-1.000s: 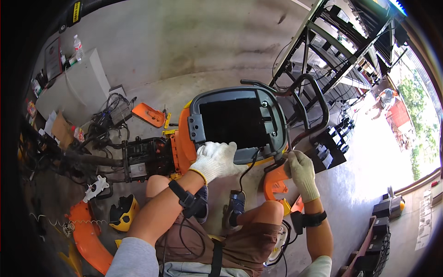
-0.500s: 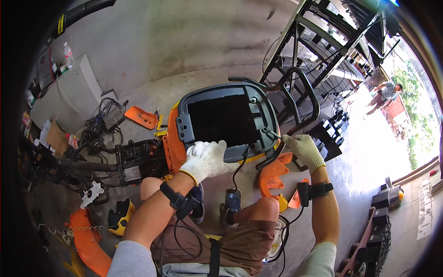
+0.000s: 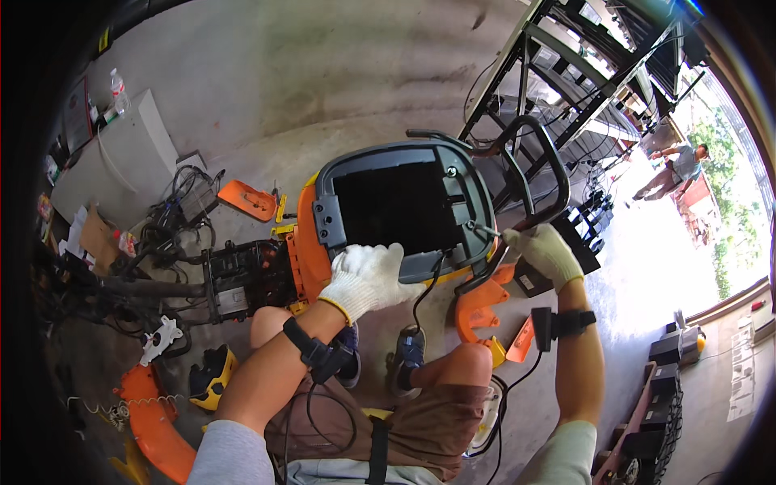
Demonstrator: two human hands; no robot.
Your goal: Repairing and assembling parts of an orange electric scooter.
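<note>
A black open housing (image 3: 320, 186) with orange sides sits before me, a dark opening in its middle and a black cable at its front. My left hand (image 3: 364, 279), in a white knitted glove, is closed over its front-left edge. My right hand (image 3: 540, 250), also gloved, pinches a slim metal tool (image 3: 488, 232) that reaches to a bolt point on the housing's right side. Bent black tube bars (image 3: 559, 174) stand behind that hand. An orange curved part (image 3: 470, 315) lies below the housing near my shoes.
Left are a dark frame (image 3: 234, 283), cables, a grey cabinet (image 3: 109, 162), orange panels (image 3: 153, 420) and a yellow-black part (image 3: 210, 380). A metal rack (image 3: 541, 48) stands back right. Another person (image 3: 679, 170) is in the bright doorway; black boxes (image 3: 663, 388) line the right wall.
My right hand has moved up and rightward from the housing's lower corner, bringing the metal tool to its right side. The other person in the doorway has moved and now stands upright.
</note>
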